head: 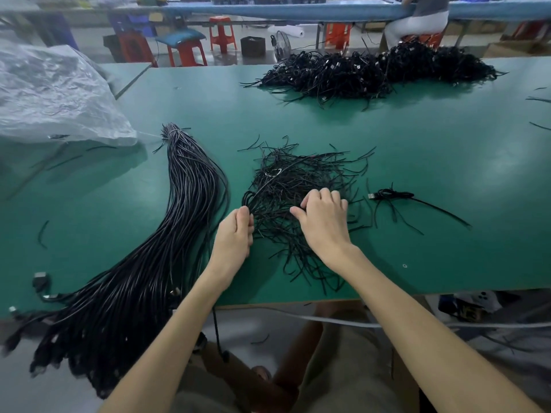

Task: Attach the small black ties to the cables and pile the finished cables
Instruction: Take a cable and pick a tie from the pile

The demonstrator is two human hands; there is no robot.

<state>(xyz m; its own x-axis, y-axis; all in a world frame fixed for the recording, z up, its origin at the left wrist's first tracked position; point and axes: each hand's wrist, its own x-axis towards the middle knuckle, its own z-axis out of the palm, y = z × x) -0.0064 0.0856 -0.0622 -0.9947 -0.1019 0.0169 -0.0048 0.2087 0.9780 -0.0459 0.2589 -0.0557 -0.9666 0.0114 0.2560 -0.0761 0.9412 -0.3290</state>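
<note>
The left hand (pixel 235 234) pinches a looped cable (pixel 250 197) at the 9 o'clock edge of the heap of black ties (pixel 301 174). The right hand (pixel 323 222), nearer the ties, curls its fingers into them; I cannot tell whether it grips one. The ties lie tangled with no shared axis, spreading toward 12 o'clock. On the green tabletop (pixel 447 150), the cable bundle (pixel 167 234) lies at 9 o'clock and the finished pile (pixel 372 70) far off at 1 o'clock.

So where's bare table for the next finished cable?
Bare table lies between the ties heap and the far finished pile, right of the lone coiled cable, and left of the cable bundle. Crowded around the left hand, gripping a cable, and right hand.
</note>
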